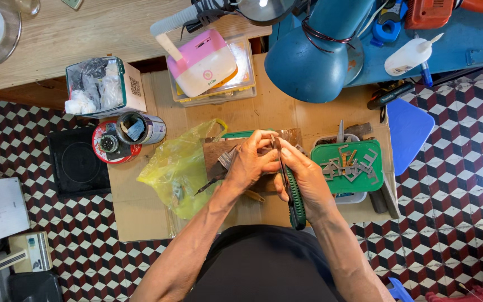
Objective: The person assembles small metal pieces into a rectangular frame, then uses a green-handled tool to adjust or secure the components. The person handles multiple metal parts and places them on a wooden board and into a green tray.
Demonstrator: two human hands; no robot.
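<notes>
Both hands meet over the middle of the cardboard-covered tabletop [141,218]. Right hand [308,176] has its grip closed around the green-handled pliers [293,196] — handles run back toward the body, nose points up between the two hands. Left hand [251,162] has its fingers curled shut near the pliers' nose, pinching something small there; what it is can't be made out — hidden by the fingers. A thin dark tool [211,183] sticks out from under the left hand toward the yellow plastic bag [177,168]. Just right of the right hand sits a green tray [346,166] of small grey metal pieces [359,168]. Beyond the hands: blue lamp [308,61], pink-and-white device [203,61] on clear boxes.
</notes>
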